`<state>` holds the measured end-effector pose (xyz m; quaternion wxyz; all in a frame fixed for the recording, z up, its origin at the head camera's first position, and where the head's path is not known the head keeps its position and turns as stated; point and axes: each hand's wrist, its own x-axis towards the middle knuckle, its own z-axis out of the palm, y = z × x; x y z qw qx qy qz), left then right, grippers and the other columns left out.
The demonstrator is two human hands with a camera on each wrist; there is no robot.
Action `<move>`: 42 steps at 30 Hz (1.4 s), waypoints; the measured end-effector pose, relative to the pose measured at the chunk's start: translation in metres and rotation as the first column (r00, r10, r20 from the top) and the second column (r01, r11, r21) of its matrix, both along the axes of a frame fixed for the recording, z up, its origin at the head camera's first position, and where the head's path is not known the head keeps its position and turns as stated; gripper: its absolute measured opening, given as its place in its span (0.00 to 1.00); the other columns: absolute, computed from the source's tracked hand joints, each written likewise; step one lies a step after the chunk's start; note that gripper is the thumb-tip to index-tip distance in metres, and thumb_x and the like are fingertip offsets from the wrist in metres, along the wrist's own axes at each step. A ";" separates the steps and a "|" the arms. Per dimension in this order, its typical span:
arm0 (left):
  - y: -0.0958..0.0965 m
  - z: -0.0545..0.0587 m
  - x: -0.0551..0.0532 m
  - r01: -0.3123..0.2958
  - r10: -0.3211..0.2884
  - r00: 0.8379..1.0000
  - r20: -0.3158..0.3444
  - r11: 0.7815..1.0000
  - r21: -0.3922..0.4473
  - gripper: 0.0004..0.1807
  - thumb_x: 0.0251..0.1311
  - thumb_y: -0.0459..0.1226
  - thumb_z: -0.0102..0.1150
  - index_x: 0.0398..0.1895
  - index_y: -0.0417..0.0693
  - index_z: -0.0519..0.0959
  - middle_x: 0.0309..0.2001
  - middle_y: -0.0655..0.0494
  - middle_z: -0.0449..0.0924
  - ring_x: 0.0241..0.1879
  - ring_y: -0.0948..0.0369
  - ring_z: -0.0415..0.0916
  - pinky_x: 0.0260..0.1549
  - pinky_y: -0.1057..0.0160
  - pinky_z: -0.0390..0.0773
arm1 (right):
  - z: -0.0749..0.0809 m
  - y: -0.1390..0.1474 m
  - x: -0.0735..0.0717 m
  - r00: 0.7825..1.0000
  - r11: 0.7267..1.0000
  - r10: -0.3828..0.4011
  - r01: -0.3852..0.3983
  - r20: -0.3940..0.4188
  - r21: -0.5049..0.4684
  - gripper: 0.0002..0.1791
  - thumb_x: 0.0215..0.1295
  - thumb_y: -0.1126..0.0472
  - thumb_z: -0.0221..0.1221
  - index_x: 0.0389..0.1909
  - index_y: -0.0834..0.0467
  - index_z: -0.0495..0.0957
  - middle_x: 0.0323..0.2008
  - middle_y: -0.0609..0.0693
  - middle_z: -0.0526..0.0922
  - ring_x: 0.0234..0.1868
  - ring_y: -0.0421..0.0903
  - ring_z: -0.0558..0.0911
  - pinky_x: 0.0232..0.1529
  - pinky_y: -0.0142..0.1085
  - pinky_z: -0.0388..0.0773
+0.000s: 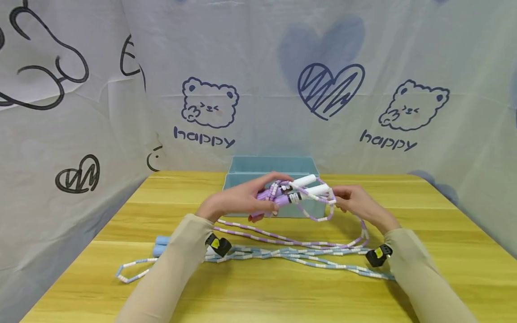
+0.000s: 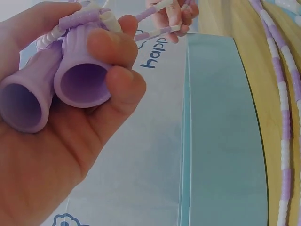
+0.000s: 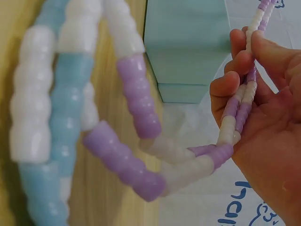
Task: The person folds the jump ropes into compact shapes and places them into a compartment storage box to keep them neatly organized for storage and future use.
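My left hand (image 1: 239,197) grips the two purple-and-white handles (image 1: 286,199) of a beaded jump rope side by side, above the table. In the left wrist view the hollow purple handle ends (image 2: 77,47) face the camera, and a strand of beads crosses over them. Between the fingers and thumb of my right hand (image 1: 359,204), a doubled stretch of the purple-and-white beaded cord (image 3: 240,108) is held. More of that cord (image 1: 262,235) hangs down and lies along the tabletop. A blue-and-white beaded jump rope (image 1: 291,255) is stretched across the table below my hands, its blue handles (image 1: 161,246) at the left.
Behind my hands stands a light blue box (image 1: 274,165), partly hidden by them. The wooden table (image 1: 282,291) ends at a white printed cloth (image 1: 258,67) that hangs at the back and sides.
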<state>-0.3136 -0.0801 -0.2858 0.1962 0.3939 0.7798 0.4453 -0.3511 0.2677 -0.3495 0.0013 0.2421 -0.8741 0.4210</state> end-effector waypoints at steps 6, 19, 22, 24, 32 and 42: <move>-0.002 0.004 0.000 -0.021 0.019 0.999 0.037 0.998 0.056 0.34 0.66 0.37 0.59 0.69 0.76 0.59 0.47 0.40 0.73 0.22 0.55 0.70 0.18 0.62 0.74 | -0.002 -0.001 -0.002 1.000 1.000 -0.017 0.017 0.015 -0.012 0.10 0.70 0.59 0.60 0.43 0.62 0.81 0.26 0.59 0.76 0.27 0.55 0.73 0.26 0.34 0.69; -0.003 0.006 -0.002 -0.076 0.065 0.995 0.075 0.985 0.153 0.28 0.67 0.39 0.59 0.65 0.57 0.59 0.43 0.36 0.78 0.23 0.54 0.70 0.20 0.61 0.74 | -0.005 -0.012 0.001 0.973 0.976 0.183 -0.197 0.141 0.090 0.14 0.70 0.58 0.60 0.46 0.64 0.84 0.35 0.59 0.85 0.33 0.56 0.80 0.36 0.41 0.82; -0.004 0.007 -0.002 -0.104 0.094 0.993 0.073 0.983 0.151 0.26 0.68 0.39 0.59 0.64 0.55 0.59 0.43 0.36 0.78 0.22 0.54 0.70 0.20 0.62 0.74 | -0.004 -0.017 0.003 0.946 0.952 0.265 -0.288 0.186 0.106 0.14 0.71 0.59 0.59 0.50 0.63 0.83 0.35 0.58 0.85 0.34 0.58 0.80 0.37 0.43 0.82; -0.005 0.007 -0.003 -0.122 0.114 0.991 0.065 0.982 0.141 0.25 0.68 0.39 0.59 0.62 0.54 0.60 0.42 0.37 0.79 0.22 0.54 0.70 0.20 0.62 0.74 | -0.003 -0.019 0.004 0.933 0.939 0.296 -0.323 0.202 0.117 0.14 0.71 0.60 0.58 0.50 0.64 0.83 0.34 0.59 0.85 0.34 0.58 0.81 0.38 0.43 0.82; -0.005 0.007 -0.005 -0.170 0.167 0.985 0.043 0.980 0.105 0.22 0.69 0.42 0.58 0.59 0.53 0.60 0.40 0.42 0.80 0.21 0.54 0.69 0.20 0.62 0.73 | 0.000 -0.026 0.009 0.923 0.927 0.309 -0.346 0.231 0.142 0.11 0.69 0.60 0.61 0.44 0.62 0.85 0.23 0.58 0.78 0.24 0.49 0.72 0.30 0.37 0.73; -0.012 0.005 -0.012 -0.303 0.310 0.951 -0.010 0.936 0.181 0.20 0.70 0.39 0.55 0.58 0.50 0.58 0.39 0.38 0.78 0.19 0.55 0.68 0.17 0.64 0.71 | 0.017 -0.046 0.026 0.886 0.899 0.375 -0.419 0.271 0.126 0.09 0.66 0.61 0.63 0.40 0.62 0.85 0.25 0.49 0.78 0.27 0.42 0.71 0.31 0.36 0.72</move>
